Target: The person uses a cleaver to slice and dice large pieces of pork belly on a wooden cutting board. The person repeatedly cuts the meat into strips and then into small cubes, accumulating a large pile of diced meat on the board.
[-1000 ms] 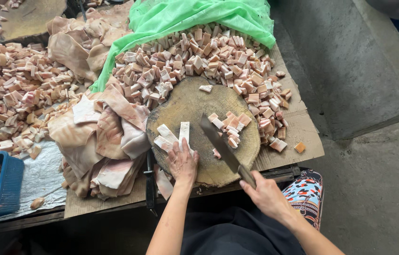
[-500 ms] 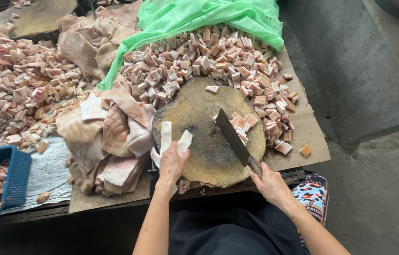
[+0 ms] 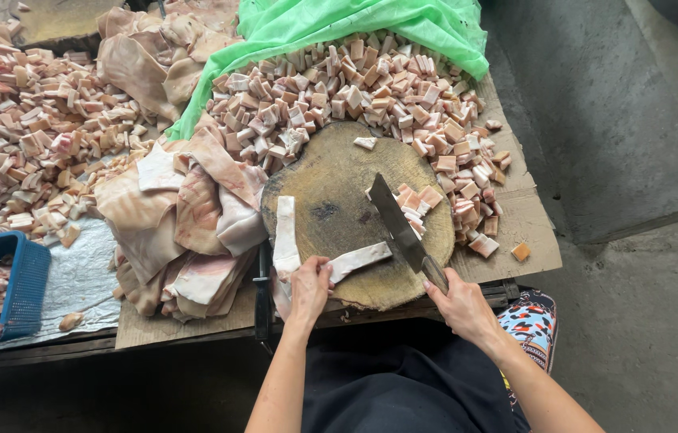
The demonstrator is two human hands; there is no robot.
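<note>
While the left hand (image 3: 309, 282) pinched a pale strip of pork fat (image 3: 359, 259) on the round wooden chopping block (image 3: 339, 172), the right hand (image 3: 457, 298) gripped a steel cleaver (image 3: 397, 223); cardboard-covered table (image 3: 527, 216), grey concrete floor (image 3: 643, 321).

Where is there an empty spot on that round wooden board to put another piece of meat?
The bare patch is the middle of the chopping block, between the long strip on its left and the cleaver. Right of the blade, cut cubes crowd it. The left hand holds a strip at the near edge.
</note>
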